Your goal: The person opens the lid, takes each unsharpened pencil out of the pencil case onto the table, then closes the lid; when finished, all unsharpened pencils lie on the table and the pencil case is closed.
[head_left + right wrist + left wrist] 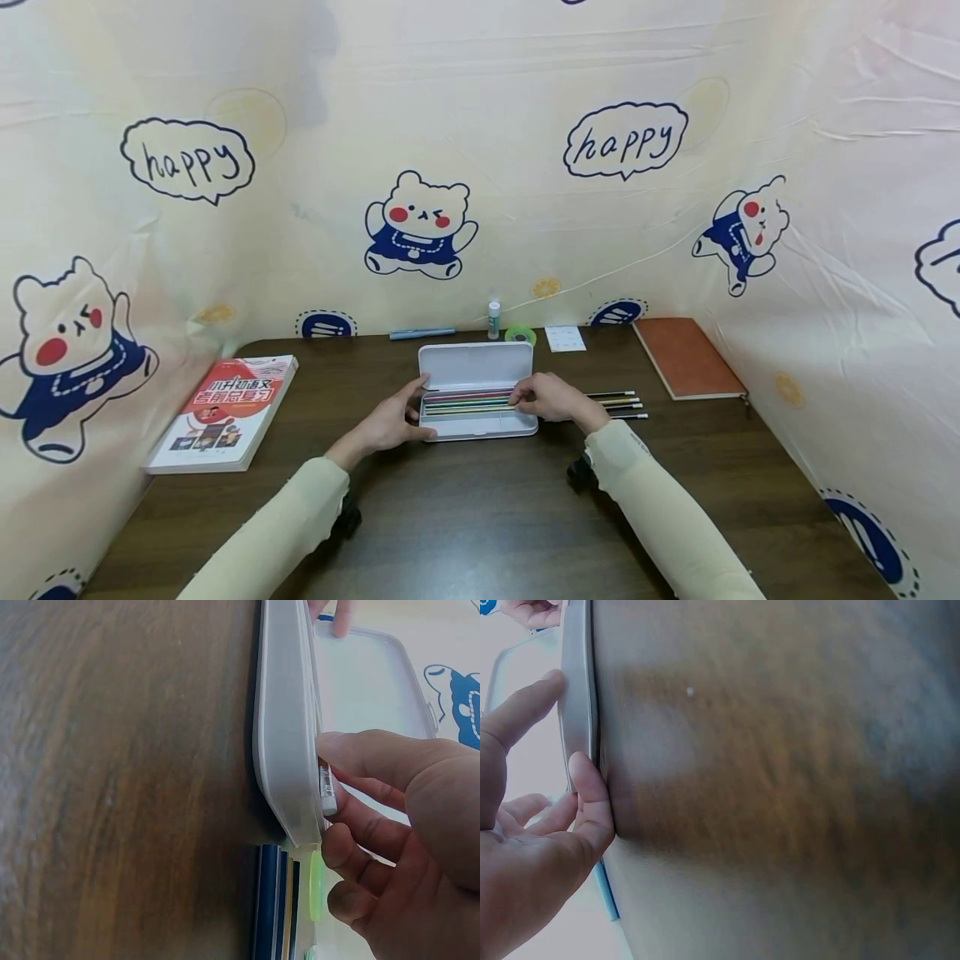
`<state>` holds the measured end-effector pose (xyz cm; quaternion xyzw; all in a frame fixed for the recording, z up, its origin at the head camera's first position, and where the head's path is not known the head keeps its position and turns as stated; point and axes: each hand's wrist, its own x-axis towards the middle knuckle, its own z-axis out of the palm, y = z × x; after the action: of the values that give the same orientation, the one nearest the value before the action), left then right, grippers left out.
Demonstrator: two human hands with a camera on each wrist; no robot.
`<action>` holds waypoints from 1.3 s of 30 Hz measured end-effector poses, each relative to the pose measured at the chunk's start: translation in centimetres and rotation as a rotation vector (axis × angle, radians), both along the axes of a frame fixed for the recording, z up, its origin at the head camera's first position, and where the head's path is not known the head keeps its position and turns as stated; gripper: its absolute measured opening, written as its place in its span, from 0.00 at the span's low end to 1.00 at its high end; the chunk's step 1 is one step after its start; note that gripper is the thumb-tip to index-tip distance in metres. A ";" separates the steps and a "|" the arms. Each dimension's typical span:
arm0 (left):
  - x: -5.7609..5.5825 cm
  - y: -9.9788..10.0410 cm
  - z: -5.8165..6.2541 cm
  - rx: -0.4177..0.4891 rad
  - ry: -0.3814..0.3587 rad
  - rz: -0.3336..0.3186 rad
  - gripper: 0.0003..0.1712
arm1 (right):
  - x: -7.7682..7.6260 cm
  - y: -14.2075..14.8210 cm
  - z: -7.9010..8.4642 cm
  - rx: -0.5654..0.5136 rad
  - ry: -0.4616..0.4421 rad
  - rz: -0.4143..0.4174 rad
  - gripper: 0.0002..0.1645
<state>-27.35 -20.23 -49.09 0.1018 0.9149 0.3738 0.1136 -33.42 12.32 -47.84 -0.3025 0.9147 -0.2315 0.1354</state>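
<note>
A white pencil case [480, 427] lies on the table with its lid raised at the back. Several coloured pencils [465, 402] lie lengthwise inside it. My left hand [390, 419] grips the left end of the case, thumb at the front corner and fingers round the side; the left wrist view shows the fingertips [585, 769] against the case wall [577, 697]. Over the right end of the case, my right hand [551, 397] pinches a pencil [327, 791] between thumb and fingers. Its white eraser end sticks out below the thumb in the right wrist view.
More pencils [626, 406] lie right of the case. Behind it are a blue pen [422, 332], a glue stick [493, 320], green tape [521, 334] and a white paper [565, 338]. A book [225, 412] lies left, a brown notebook [690, 358] right.
</note>
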 end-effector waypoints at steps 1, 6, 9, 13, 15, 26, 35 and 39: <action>0.0 0.0 0.0 0.002 -0.002 0.001 0.60 | 0.0 0.0 0.0 -0.006 0.001 -0.003 0.07; -0.1 0.0 -0.1 0.003 -0.003 0.004 0.60 | 0.0 -0.1 0.1 -0.015 0.028 -0.002 0.05; -0.1 0.0 -0.1 0.000 0.000 0.005 0.61 | 0.0 -0.1 0.1 -0.020 0.043 0.005 0.05; -0.1 0.1 0.0 -0.004 -0.003 0.004 0.61 | 0.1 -0.1 0.2 -0.026 0.045 0.006 0.05; -0.1 0.1 0.0 -0.009 -0.003 0.002 0.62 | 0.1 0.1 0.2 -0.026 0.042 -0.002 0.05; 0.0 0.2 0.1 -0.016 0.006 0.004 0.61 | 0.2 2.4 1.2 -0.085 0.051 -0.031 0.05; 0.1 0.2 0.0 -0.023 0.006 0.013 0.61 | 0.2 5.6 1.2 -0.124 0.018 -0.084 0.04; 0.1 0.2 -0.1 -0.022 0.014 0.009 0.61 | 0.4 7.1 1.3 -0.132 0.012 -0.101 0.04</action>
<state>-27.25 -20.07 -49.16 0.0990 0.9201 0.3636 0.1064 -32.99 19.37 -46.57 -0.2658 0.9122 -0.2961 0.0979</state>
